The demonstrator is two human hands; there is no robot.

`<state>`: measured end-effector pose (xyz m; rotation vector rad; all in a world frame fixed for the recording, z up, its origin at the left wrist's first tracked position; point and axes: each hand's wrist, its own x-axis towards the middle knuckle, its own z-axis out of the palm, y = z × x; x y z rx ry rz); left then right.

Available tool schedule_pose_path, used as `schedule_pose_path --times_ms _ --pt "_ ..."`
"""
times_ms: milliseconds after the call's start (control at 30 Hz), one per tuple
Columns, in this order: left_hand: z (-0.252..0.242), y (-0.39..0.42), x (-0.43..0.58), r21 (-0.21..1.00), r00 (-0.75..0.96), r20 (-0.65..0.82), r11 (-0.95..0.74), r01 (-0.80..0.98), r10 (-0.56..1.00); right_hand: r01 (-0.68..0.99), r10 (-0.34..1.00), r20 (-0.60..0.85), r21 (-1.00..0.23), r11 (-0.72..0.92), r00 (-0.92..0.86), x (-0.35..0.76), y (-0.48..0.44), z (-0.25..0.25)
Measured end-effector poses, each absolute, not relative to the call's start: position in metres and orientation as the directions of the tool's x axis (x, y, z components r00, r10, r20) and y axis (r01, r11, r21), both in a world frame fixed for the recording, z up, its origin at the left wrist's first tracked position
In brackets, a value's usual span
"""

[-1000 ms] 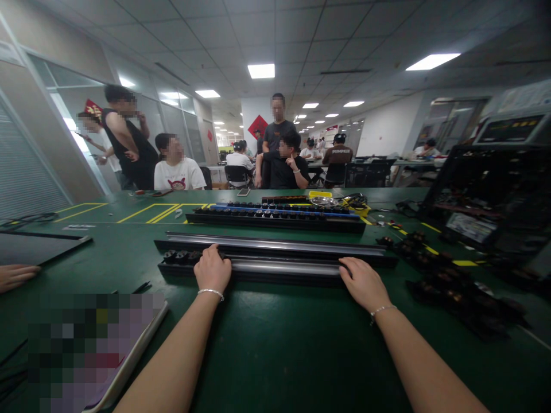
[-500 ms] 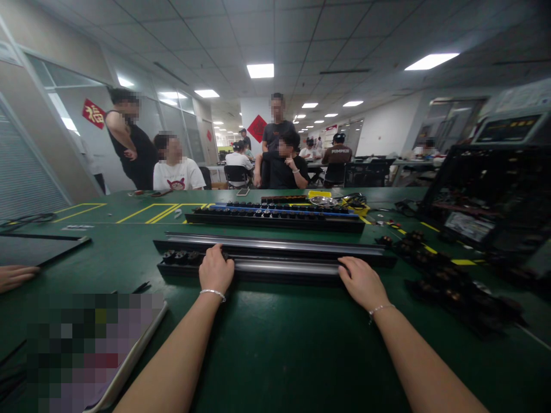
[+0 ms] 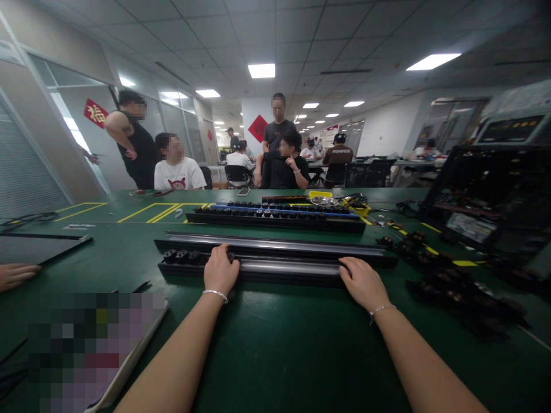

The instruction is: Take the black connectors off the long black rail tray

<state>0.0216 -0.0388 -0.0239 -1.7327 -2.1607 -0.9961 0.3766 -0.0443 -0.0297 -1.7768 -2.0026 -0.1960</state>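
Note:
A long black channel (image 3: 293,268) with a shiny inner face lies crosswise on the green table in front of me. Several small round black parts (image 3: 181,256) sit in its left end. My left hand (image 3: 221,269) is closed over the channel just right of them, and a small dark part (image 3: 231,256) shows between thumb and forefinger. My fingers hide most of it. Near the channel's right end, my right hand (image 3: 362,281) is wrapped over the edge, its fingertips hidden inside. Just behind lies a second shiny-faced black channel (image 3: 279,244).
Farther back is a channel filled with black parts (image 3: 275,218). Piled black parts (image 3: 460,284) and a dark open-sided frame (image 3: 482,195) stand right. A blurred-out tray (image 3: 138,350) lies front left, near another person's hand (image 3: 17,277). People sit and stand across the table (image 3: 275,355).
My left hand has slid slightly right along the channel, uncovering the small dark part by the thumb. My right hand stays in place. A standing person at the back left leans farther forward.

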Motion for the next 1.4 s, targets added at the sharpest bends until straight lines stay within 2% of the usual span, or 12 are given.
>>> schedule_pose_path --times_ms 767,1400 --pt "-0.025 -0.040 0.030 0.433 -0.273 0.524 0.024 0.901 0.807 0.966 0.898 0.435 -0.200 0.167 -0.065 0.376 -0.045 -0.029" --pt "-0.025 -0.041 0.034 0.432 -0.251 0.531 -0.004 0.902 0.809 0.961 0.882 0.464 -0.200 0.190 -0.078 0.378 -0.043 -0.032"
